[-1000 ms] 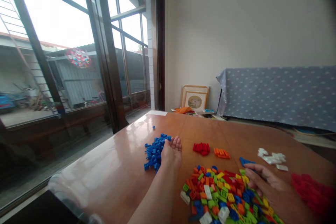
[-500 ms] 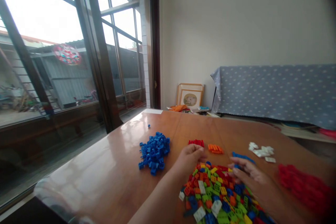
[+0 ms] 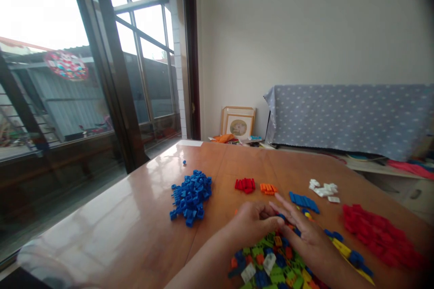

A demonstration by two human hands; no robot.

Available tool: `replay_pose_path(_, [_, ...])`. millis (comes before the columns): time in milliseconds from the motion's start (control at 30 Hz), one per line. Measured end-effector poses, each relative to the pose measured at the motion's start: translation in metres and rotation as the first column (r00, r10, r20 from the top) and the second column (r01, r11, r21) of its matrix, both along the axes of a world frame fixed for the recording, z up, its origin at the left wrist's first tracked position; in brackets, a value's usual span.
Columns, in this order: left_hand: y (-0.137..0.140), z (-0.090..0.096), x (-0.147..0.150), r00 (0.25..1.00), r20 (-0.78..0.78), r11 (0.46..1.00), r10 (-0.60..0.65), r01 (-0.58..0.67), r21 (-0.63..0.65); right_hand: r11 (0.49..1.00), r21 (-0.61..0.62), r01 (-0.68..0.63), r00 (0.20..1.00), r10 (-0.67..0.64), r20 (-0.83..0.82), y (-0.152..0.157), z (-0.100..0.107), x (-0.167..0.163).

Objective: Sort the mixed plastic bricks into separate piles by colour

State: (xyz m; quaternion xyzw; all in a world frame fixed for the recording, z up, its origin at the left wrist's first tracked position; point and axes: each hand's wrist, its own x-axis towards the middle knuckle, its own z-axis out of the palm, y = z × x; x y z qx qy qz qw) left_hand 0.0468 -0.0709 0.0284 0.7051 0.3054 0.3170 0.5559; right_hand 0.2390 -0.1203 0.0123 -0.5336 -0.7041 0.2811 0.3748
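Note:
A heap of mixed coloured bricks (image 3: 271, 264) lies on the brown wooden table (image 3: 135, 221) close to me. My left hand (image 3: 252, 223) rests on the heap's far edge with its fingers curled; whether it holds a brick I cannot tell. Just to its right, my right hand (image 3: 305, 237) lies flat over the heap with fingers spread, touching the bricks. A pile of blue bricks (image 3: 190, 196) sits left of my left hand.
Sorted groups lie beyond the hands: red bricks (image 3: 245, 184), orange bricks (image 3: 268, 188), flat blue pieces (image 3: 304, 201), white pieces (image 3: 323, 188), and a large red pile (image 3: 376, 232) at right. One small blue piece (image 3: 184, 162) lies apart. Windows stand at left; a covered sofa (image 3: 349, 117) is behind.
My left hand has left the blue pile and come back to the mixed heap, beside my right hand. The view has shifted rightward, so the red pile shows more fully.

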Motion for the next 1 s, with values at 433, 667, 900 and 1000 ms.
replay_pose_path(433, [0.011, -0.013, 0.002, 0.992, 0.096, 0.992, 0.078, -0.067, -0.107, 0.996, 0.077, 0.047, 0.99, -0.056, 0.129, 0.007, -0.007, -0.003])
replay_pose_path(667, [0.015, -0.007, -0.003, 0.979, 0.156, 0.978, 0.132, -0.103, -0.182, 0.99, 0.108, 0.086, 0.979, -0.104, 0.176, 0.009, -0.01, 0.0])
replay_pose_path(900, [0.015, -0.011, -0.001, 0.995, 0.087, 0.993, 0.045, -0.035, -0.111, 0.973, 0.199, 0.116, 0.977, -0.147, 0.152, 0.007, -0.004, -0.005])
replay_pose_path(1000, [0.014, -0.011, 0.0, 0.998, 0.058, 0.997, 0.025, -0.021, -0.07, 0.955, 0.273, 0.117, 0.972, -0.166, 0.164, 0.006, 0.001, -0.006])
